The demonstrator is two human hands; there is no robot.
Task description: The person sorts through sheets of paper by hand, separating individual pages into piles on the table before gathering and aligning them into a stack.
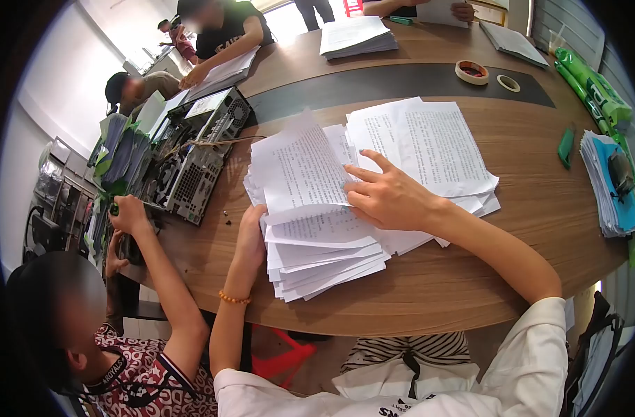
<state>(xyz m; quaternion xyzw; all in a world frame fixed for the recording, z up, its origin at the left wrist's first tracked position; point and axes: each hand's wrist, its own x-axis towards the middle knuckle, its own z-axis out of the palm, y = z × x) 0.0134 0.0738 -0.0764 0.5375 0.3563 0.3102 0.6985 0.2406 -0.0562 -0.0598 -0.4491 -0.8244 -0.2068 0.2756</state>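
A thick, uneven stack of printed sheets [317, 267] lies on the wooden table in front of me. My left hand [251, 233] holds the left edge of this stack, its fingers partly hidden by the paper. The top sheet [300, 167] bends upward. My right hand [380, 191], fingers spread, rests at the right edge of that sheet, between the two stacks. Beside it on the right is a second stack of printed pages [442, 146], its sheets fanned unevenly.
An opened computer case [199, 167] stands left, by upright paper bundles [119, 156] and a co-worker's hand. Tape rolls [471, 72], a green cutter [566, 147] and papers with a blue sheet [609, 184] lie right. More paper stacks [357, 36] and people are across the table.
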